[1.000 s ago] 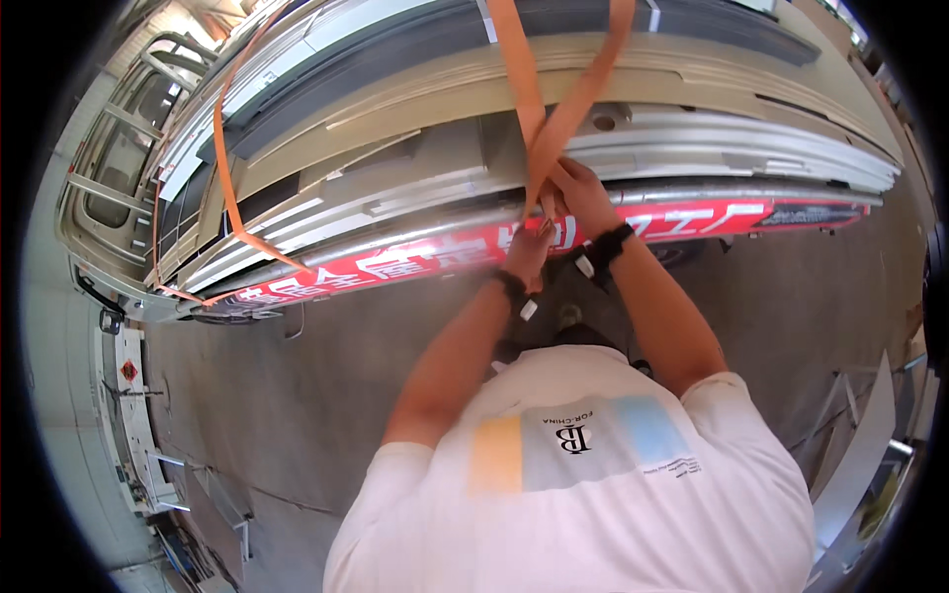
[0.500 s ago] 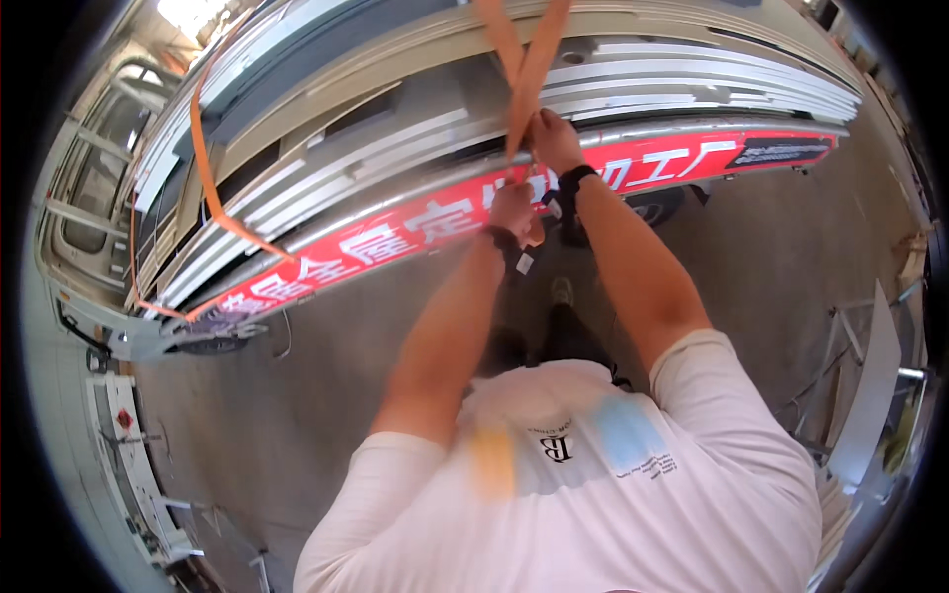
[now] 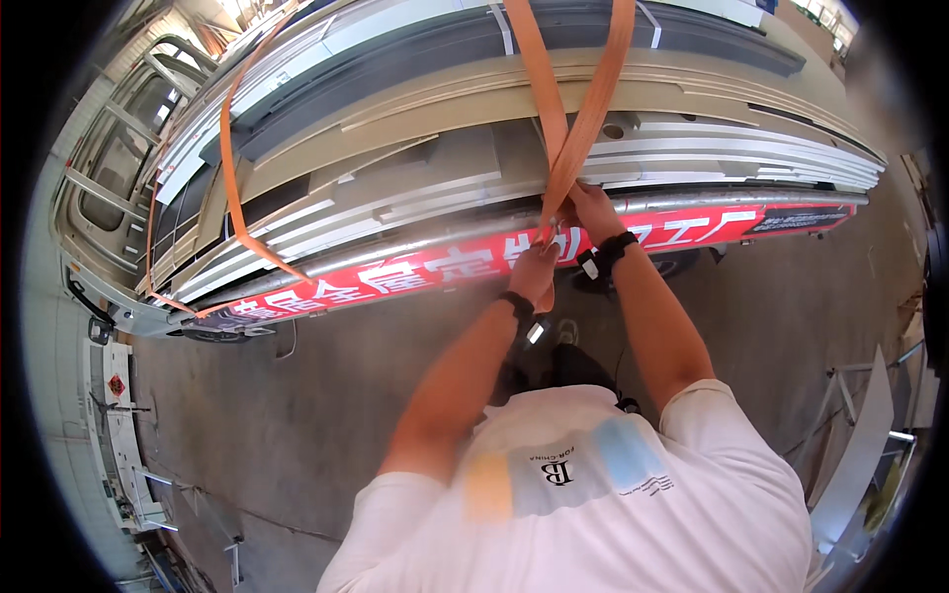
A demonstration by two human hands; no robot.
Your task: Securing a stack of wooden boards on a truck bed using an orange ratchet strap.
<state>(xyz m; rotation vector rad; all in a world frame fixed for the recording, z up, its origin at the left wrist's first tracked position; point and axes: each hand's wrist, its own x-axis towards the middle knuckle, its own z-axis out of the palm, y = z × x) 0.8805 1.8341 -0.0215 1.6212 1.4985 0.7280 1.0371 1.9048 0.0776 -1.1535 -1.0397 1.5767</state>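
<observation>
Two runs of an orange ratchet strap (image 3: 593,109) come down over the load and meet in a crossing just above my hands. My left hand (image 3: 534,273) is closed round the strap's lower end in front of the red side banner; a short tail of strap hangs below it. My right hand (image 3: 593,211) grips the strap slightly higher, at the metal side rail (image 3: 415,255) of the truck bed. Fingers hide whatever lies between the two hands. Both wrists wear black bands.
Long stacked panels (image 3: 415,148) in beige, white and grey fill the truck bed. Another orange strap (image 3: 233,178) crosses them at left, near the truck cab (image 3: 114,178). A red banner (image 3: 376,280) runs along the side. Leaning boards (image 3: 860,445) stand at right.
The view has shifted, so truck and hands sit lower and further right in it. Both hands stay on the strap at the rail.
</observation>
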